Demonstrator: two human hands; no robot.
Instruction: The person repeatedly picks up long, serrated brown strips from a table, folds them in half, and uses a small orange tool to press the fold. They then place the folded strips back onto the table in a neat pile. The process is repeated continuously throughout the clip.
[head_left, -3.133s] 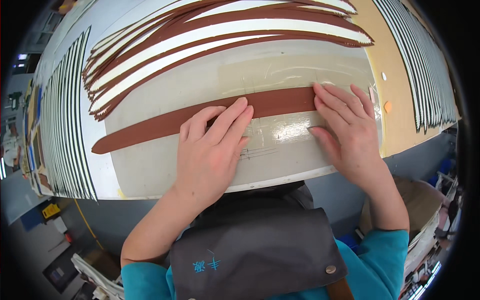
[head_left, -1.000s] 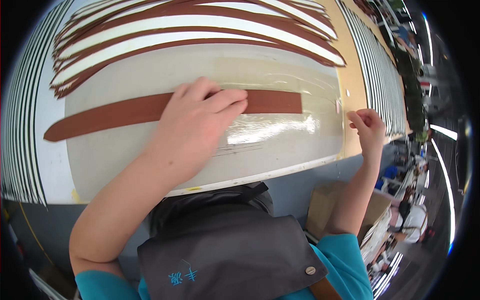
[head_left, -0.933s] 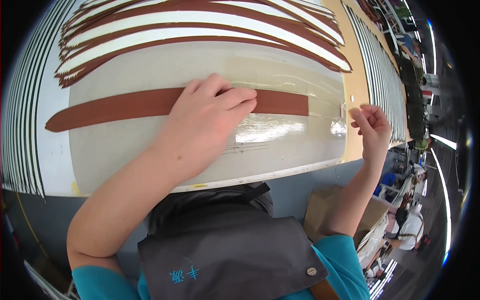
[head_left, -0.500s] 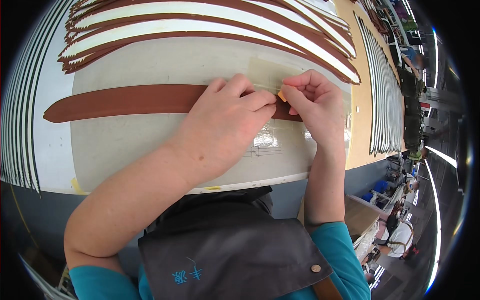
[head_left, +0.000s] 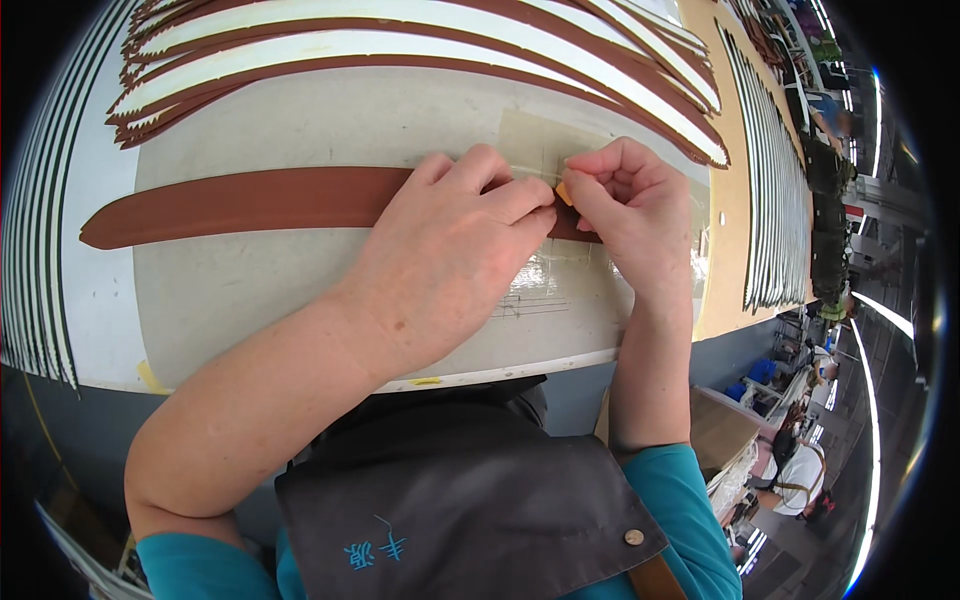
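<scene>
One brown strip (head_left: 250, 205) is lying across the worktable (head_left: 98, 310), between the near edge and the far pile, mostly on one grey mat (head_left: 250, 300). Its long axis is running left to right, roughly parallel to the near edge, with the wide lens bending it a little; its tapered, rounded tip is pointing toward the table's left edge and is reaching past the mat onto the white surface. Its other end is pointing right, partly covered by the hands. Two bare hands are working over that right part. The left hand (head_left: 450, 240) is resting its bent fingers on the strip; its thumb is hiding underneath, so I cannot tell whether it is gripping or only pressing. The right hand (head_left: 630, 200), just beside it, is pinching one small orange chip (head_left: 563, 192) between thumb and forefinger, close to the strip's far edge; whether the chip is touching the strip I cannot tell. Toward the table's far edge one pile of brown-and-white strips (head_left: 400, 40) is lying, overlapping too much for counting. Two rows of dark-edged strips are flanking everything: one row (head_left: 35, 200) along the left edge, another row (head_left: 775, 200) along the right. One small white piece (head_left: 722, 218) is sitting on the tan right part, and two yellow marks (head_left: 427, 381) are showing along the near edge.
</scene>
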